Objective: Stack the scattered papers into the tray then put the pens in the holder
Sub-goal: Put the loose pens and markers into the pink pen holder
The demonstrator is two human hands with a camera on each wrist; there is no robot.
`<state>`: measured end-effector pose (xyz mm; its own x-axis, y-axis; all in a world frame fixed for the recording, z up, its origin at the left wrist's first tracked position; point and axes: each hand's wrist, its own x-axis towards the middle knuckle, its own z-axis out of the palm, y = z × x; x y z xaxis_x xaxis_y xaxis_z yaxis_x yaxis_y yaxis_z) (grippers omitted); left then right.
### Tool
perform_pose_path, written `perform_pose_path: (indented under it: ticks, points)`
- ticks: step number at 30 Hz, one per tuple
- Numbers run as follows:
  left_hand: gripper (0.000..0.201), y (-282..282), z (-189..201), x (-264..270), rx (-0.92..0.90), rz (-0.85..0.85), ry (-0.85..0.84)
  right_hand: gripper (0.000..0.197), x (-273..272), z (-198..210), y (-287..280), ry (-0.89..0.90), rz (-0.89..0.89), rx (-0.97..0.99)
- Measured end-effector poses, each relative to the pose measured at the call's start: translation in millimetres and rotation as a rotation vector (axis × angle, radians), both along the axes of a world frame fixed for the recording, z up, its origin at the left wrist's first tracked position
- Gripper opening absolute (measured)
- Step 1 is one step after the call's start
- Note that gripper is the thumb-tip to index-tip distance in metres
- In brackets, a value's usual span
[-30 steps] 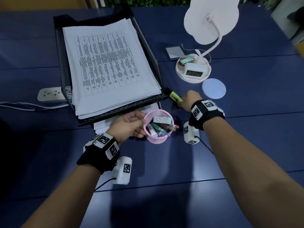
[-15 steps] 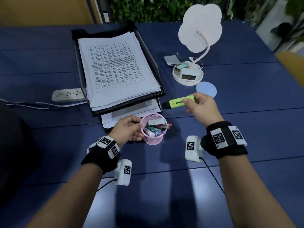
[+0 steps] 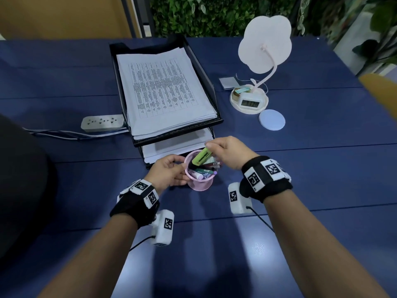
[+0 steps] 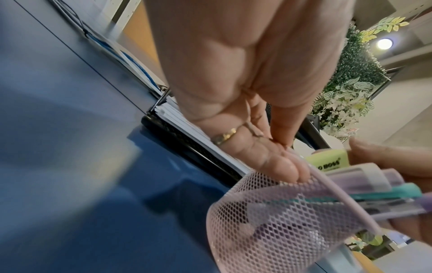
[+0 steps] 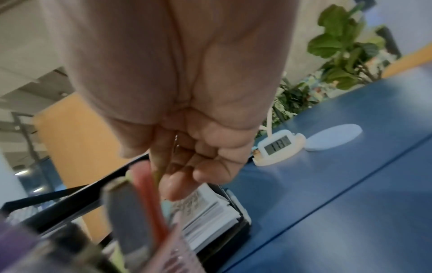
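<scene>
Right hand (image 3: 227, 152) pinches the upper end of the green highlighter (image 3: 201, 156), whose lower end is tilted into the mouth of the pink mesh holder (image 3: 199, 183). Left hand (image 3: 169, 173) grips the holder's rim and wall, steadying it on the table (image 3: 322, 168). Papers (image 3: 163, 91) are stacked in the black tray (image 3: 212, 87). Risk: the holder appears crowded with pens (image 3: 206, 169), though depth is unclear; the highlighter may jam on them, or tip the holder if released at a slant.
</scene>
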<state>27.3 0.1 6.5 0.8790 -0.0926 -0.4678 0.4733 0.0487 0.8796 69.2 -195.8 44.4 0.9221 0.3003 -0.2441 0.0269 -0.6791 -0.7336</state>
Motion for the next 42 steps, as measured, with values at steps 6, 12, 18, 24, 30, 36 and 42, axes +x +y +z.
perform_pose_path:
  ticks: [6,12,18,24,30,36,42]
  points:
    - [0.009,17,-5,2,0.035,0.036,0.010,0.026,25,-36,-19,0.005,-0.276,-0.082]
    - [0.009,30,-7,6,0.045,0.047,0.024,0.044,49,-71,-17,0.043,-0.213,-0.255]
    - [0.010,31,-9,18,0.058,0.040,0.036,0.063,81,-78,-15,0.066,-0.111,-0.429]
    - [0.014,24,-10,28,0.049,0.038,0.030,0.058,103,-81,-15,0.130,-0.039,-0.590]
    - [0.015,20,-9,30,0.048,0.043,0.018,0.049,103,-84,-25,0.078,-0.124,-0.599]
    - [0.013,17,-11,28,0.040,0.050,0.017,0.024,87,-78,-38,0.029,-0.267,-0.529]
    - [0.013,10,-9,24,0.043,0.052,0.021,0.010,62,-73,-51,0.200,-0.395,-0.347]
